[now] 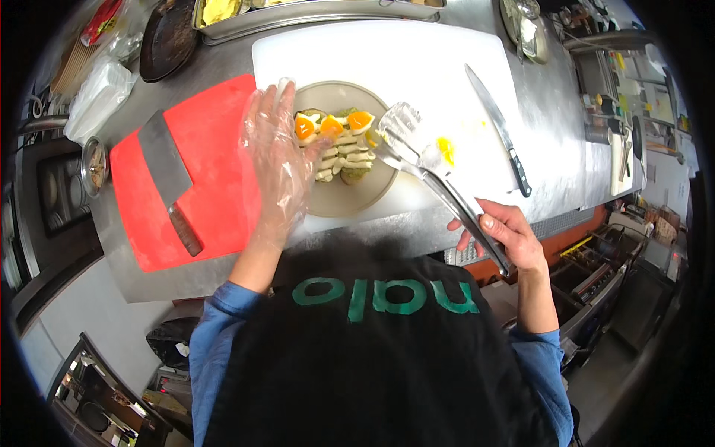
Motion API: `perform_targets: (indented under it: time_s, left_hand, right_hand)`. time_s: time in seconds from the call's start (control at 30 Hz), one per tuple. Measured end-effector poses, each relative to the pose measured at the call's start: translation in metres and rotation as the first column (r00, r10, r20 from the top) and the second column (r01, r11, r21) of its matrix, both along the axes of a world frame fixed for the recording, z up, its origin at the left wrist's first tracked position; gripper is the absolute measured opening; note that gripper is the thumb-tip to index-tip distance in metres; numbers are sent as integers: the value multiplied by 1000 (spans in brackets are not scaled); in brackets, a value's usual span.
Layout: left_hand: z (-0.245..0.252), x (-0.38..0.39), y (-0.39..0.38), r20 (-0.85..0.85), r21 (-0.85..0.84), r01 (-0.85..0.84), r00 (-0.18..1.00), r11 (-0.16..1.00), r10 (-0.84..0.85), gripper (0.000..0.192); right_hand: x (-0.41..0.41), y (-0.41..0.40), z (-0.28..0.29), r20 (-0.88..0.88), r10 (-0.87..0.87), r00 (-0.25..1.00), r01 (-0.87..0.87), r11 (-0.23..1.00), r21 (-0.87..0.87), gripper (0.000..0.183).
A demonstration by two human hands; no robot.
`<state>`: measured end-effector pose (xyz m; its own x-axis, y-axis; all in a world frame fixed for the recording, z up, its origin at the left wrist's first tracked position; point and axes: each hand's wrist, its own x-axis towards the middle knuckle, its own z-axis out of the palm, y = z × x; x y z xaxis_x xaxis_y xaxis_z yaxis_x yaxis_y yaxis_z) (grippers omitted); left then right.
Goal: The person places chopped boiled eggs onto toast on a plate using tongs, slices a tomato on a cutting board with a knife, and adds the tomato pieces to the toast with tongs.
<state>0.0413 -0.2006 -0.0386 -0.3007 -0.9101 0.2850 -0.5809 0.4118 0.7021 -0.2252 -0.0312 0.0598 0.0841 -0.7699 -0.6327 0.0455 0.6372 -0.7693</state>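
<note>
My left hand (282, 151), in a clear plastic glove, reaches over the left side of a round grey-beige plate (357, 204). Its thumb lies near the middle egg wedge (331, 124), and nothing shows in its grasp. Metal serving tongs (447, 187) with a slotted end are in my bare right hand (511, 234). Their tips are beside the food, at a yellow-orange piece (371, 138) on its right edge. Toast-like pieces (354, 176) with green topping and piped pale cream (352, 150) sit on the plate. An orange-yolked egg wedge (360, 119) lies at each upper side, left (305, 127) and right.
Under the plate is a white cutting board (447, 61) with a yolk smear (446, 150). A knife (497, 123) lies on its right. A cleaver (165, 159) rests on a red board (218, 167). Metal trays (329, 17) and a dark oval pan (167, 42) stand behind.
</note>
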Motion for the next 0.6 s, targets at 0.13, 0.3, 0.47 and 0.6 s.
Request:
perform_targets:
  time_s: [0.13, 0.3, 0.47, 0.6]
  left_hand:
    - [1, 0, -6, 77, -78, -7, 997, 997, 13, 78]
    - [18, 5, -2, -49, -75, -13, 999, 997, 9, 80]
    - [77, -24, 42, -137, -38, -73, 988, 997, 67, 60]
    - [84, -36, 70, -310, 1, 44, 950, 999, -42, 44]
  right_hand:
    - [-11, 19, 1, -28, -105, 994, 103, 991, -87, 47]
    - [-47, 56, -15, -172, -315, 933, 290, 944, -157, 46]
    - [-71, 114, -58, -246, -277, 929, 272, 961, -55, 42]
    - [-65, 122, -70, -199, -235, 952, 239, 971, -4, 44]
